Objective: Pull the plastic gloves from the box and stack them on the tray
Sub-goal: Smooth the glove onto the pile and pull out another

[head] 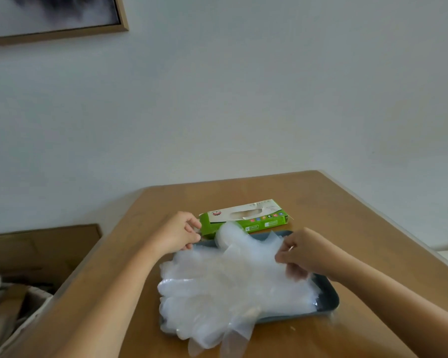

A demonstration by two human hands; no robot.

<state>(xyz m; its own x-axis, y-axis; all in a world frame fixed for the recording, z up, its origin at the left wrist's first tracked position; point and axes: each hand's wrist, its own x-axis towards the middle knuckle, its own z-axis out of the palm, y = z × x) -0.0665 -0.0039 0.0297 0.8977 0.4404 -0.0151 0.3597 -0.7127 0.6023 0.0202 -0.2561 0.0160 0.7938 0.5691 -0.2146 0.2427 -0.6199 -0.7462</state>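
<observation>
A green and white glove box (246,217) lies flat on the wooden table behind a dark grey tray (327,301). A stack of clear plastic gloves (225,288) covers most of the tray, with glove fingers hanging over its near edge. My left hand (179,232) pinches the far left edge of the top glove, close to the box's left end. My right hand (301,254) pinches the same glove's right edge above the tray. The glove is stretched between both hands just over the stack.
The wooden table (347,215) stands against a white wall, its right edge running diagonally. A cardboard box (36,251) and a woven basket (18,313) sit on the floor to the left. A framed picture (55,16) hangs at upper left.
</observation>
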